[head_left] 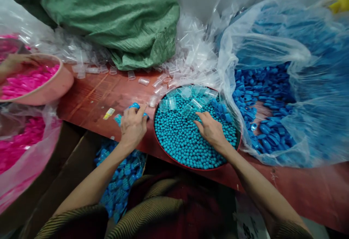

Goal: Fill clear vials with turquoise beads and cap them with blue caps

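Observation:
My left hand (133, 125) is curled palm-down over the red tabletop, its fingers bent around blue plastic caps (134, 105) that show past the fingertips. A light-blue piece (117, 119) sticks out beside that hand; the palm hides the rest. Over a round red-rimmed tray (156, 132) full of turquoise beads (177, 142), my right hand (209, 128) reaches in with thumb and forefinger slightly apart. Its fingertips are close to clear plastic cups (197, 103) lying on the beads. A few blue caps (222, 111) rest at the tray's right side.
A clear bag (231, 57) of blue caps lies at right. Clear cups (196, 46) are heaped behind the tray, beside a green sack (114, 17). At left, another person's hand (16, 64) is in a pink basin (58, 82). Blue filled pieces (122, 180) lie below the table edge.

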The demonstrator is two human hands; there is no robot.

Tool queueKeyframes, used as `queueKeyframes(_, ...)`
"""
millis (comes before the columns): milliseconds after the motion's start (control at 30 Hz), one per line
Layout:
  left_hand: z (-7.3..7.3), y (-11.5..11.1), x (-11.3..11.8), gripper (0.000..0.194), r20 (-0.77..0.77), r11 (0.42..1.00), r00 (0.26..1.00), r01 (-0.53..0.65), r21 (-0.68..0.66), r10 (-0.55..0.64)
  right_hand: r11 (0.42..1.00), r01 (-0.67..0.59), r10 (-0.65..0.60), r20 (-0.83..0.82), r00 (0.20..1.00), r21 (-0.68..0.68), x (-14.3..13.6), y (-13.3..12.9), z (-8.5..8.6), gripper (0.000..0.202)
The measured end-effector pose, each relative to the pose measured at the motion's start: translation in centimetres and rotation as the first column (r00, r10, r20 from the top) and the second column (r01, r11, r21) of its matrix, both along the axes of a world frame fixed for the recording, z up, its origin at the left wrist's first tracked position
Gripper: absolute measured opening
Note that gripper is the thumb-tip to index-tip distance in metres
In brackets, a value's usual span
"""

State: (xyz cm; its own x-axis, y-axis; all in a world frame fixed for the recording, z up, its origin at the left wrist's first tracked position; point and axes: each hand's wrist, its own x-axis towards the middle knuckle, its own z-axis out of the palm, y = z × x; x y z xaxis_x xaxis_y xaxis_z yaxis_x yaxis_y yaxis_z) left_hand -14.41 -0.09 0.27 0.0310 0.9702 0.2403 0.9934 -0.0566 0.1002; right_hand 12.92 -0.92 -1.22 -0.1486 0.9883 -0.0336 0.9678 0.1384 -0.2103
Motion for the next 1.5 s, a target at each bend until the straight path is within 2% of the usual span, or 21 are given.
queueKeyframes(100,-0.1,0.3,3.3,0.034,0.091,0.989,0.985,0.146,-0.009,-0.144,0.993,0.117,-0.116,0.11,0.987,-0.007,-0.2,1.7,-0.2,0.045)
queueKeyframes(200,-0.8,0.5,7.5,0.03,0.208,0.933,0.933,0.327,-0.15,-0.294,0.991,0.132,-0.126,0.168,0.978,-0.024,-0.5,2.7,-0.8,0.048)
queueKeyframes(300,-1.7,0.9,10.6,0.035,0.254,0.886,0.914,0.381,-0.264,-0.317,0.996,0.073,-0.066,0.146,0.987,-0.044,-0.3,2.9,-1.2,0.041)
queueKeyframes(400,-2.4,1.7,12.1,0.047,0.281,0.871,0.913,0.378,-0.315,-0.294,0.997,0.053,-0.051,0.043,0.998,-0.05,0.4,2.4,-1.6,0.032)
queueKeyframes(500,-3.0,2.5,12.5,0.049,0.389,0.832,0.861,0.458,-0.312,-0.328,0.997,0.039,-0.051,-0.17,0.984,-0.073,1.5,1.7,-2.1,0.022)
queueKeyframes(600,-3.5,2.9,12.8,0.046,0.5,0.786,0.779,0.555,-0.271,-0.378,0.993,0.03,-0.077,-0.42,0.904,-0.118,2.4,1.2,-2.7,0.019)
queueKeyframes(667,-3.8,2.9,13.0,0.045,0.541,0.76,0.731,0.606,-0.234,-0.416,0.993,0.014,-0.073,-0.5,0.863,-0.121,2.7,0.9,-2.8,0.02)
queueKeyframes(733,-4.1,2.7,13.2,0.041,0.558,0.748,0.712,0.624,-0.225,-0.427,0.993,0.004,-0.055,-0.439,0.897,-0.118,2.9,0.5,-2.4,0.022)
queueKeyframes(800,-4.2,2.6,13.3,0.034,0.551,0.758,0.736,0.599,-0.259,-0.393,0.992,0.009,-0.042,-0.268,0.963,-0.125,3.3,0.2,-1.6,0.024)
queueKeyframes(867,-4.2,2.6,13.3,0.03,0.542,0.759,0.762,0.573,-0.31,-0.355,0.994,0.05,-0.059,-0.092,0.994,-0.097,3.9,0.1,-0.7,0.026)
queueKeyframes(1000,-3.9,2.8,13.4,0.025,0.545,0.756,0.777,0.553,-0.351,-0.316,0.974,0.214,-0.224,0.139,0.965,0.08,5.1,1.0,0.3,0.032)
queueKeyframes(1100,-3.7,3.1,13.4,0.017,0.569,0.77,0.773,0.535,-0.348,-0.281,0.979,0.193,-0.204,0.261,0.943,0.065,4.8,1.8,-0.2,0.026)
queueKeyframes(1200,-3.7,3.6,13.3,0.011,0.634,0.764,0.742,0.533,-0.364,-0.216,0.993,0.12,-0.115,0.278,0.954,-0.002,4.1,1.9,-0.9,0.022)
queueKeyframes(1300,-3.8,4.0,13.1,0.008,0.699,0.756,0.693,0.55,-0.354,-0.176,0.991,0.125,-0.112,0.221,0.969,-0.048,3.9,1.5,-1.1,0.023)
queueKeyframes(1367,-3.9,4.1,13.1,0.008,0.722,0.747,0.668,0.571,-0.341,-0.18,0.991,0.125,-0.111,0.205,0.972,-0.053,4.0,1.2,-1.1,0.029)
queueKeyframes(1500,-4.0,4.4,13.7,0.012,0.721,0.732,0.664,0.589,-0.342,-0.198,0.996,0.082,-0.076,0.164,0.983,-0.03,4.4,0.5,-1.1,0.045)
